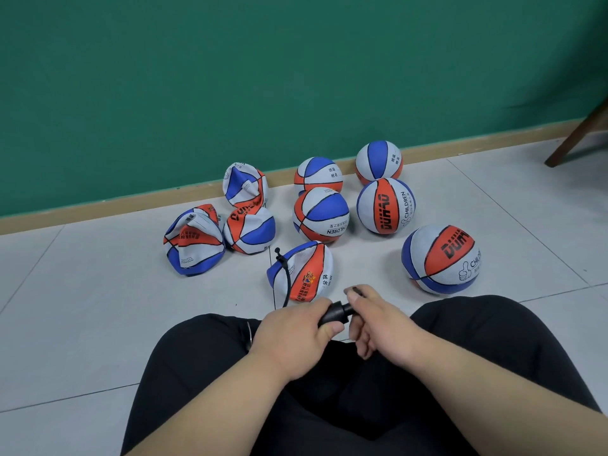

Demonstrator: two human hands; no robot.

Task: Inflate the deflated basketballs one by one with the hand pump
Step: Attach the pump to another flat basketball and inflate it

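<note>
Grey tile floor [98,307] by a green wall [230,77]. I see the pump [335,314] held low, the left hand [296,327] wrapped round its barrel and the right hand [381,319] curled on the handle. Its hose [287,278] arcs up beside the nearest flat ball [304,274] (three more lie left, five round balls [385,205] right).
</note>
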